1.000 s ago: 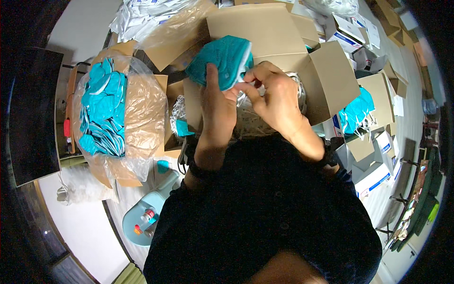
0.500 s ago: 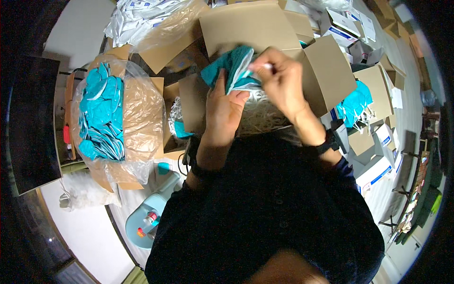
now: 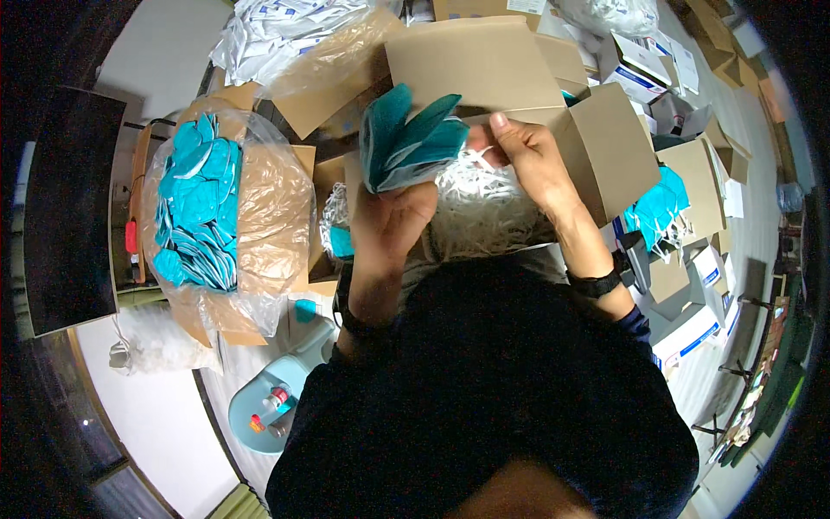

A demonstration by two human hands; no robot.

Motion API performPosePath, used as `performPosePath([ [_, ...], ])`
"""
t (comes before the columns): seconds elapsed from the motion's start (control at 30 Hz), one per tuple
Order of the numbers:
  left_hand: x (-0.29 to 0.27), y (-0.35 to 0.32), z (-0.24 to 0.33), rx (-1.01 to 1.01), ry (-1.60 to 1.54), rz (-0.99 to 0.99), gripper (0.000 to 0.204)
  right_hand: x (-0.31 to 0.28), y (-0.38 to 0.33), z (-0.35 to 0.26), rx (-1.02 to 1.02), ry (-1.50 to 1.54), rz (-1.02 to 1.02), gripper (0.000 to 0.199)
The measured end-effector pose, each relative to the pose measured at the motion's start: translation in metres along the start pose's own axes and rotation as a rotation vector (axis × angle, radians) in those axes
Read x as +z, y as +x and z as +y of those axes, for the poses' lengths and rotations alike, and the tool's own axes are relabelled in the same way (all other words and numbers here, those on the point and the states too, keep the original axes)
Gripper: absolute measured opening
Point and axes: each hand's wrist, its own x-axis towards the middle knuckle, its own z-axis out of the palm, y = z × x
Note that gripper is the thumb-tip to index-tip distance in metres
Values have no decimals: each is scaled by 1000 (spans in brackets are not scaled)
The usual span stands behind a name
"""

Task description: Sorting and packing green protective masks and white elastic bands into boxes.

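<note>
My left hand [image 3: 396, 212] is closed round the lower end of a small bunch of teal face masks [image 3: 413, 143] with white undersides, their upper ends fanned apart. My right hand [image 3: 540, 164] is just right of the bunch, thumb raised and fingers apart and partly in shadow, with nothing visible in it. Below both hands is an open cardboard box [image 3: 475, 60] that holds a heap of thin white straps [image 3: 484, 190].
At left stands a plastic-lined carton [image 3: 275, 199] of teal masks [image 3: 197, 190]. A smaller box with white straps [image 3: 335, 212] is beside my left forearm. On the right are more teal masks [image 3: 661, 203] and white cartons [image 3: 692, 333]. A light-blue stool [image 3: 251, 402] holds a bottle.
My right hand has moved off the masks to the right and its pinch has loosened. The bunch in my left hand has shifted slightly left and fanned out.
</note>
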Motion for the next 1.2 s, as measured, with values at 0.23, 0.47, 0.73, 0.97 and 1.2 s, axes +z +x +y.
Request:
performPosePath([
  [0.23, -15, -3, 5, -212, -166, 22, 25, 7, -6, -23, -161, 398, -73, 24],
  [0.47, -17, -9, 2, -150, -36, 32, 23, -11, -2, -22, -81, 159, -205, 18],
  [0.73, -28, -3, -9, -118, 536, 165, 25, 8, -14, -22, -284, 106, -167, 11],
  [0.97, -30, 2, -16, -226, 198, 110, 32, 1, -12, -29, -244, 432, -227, 14],
  [1.2, -36, -24, -20, 352, 1944, 144, 35, 0, -7, -15, -411, 168, -159, 16],
])
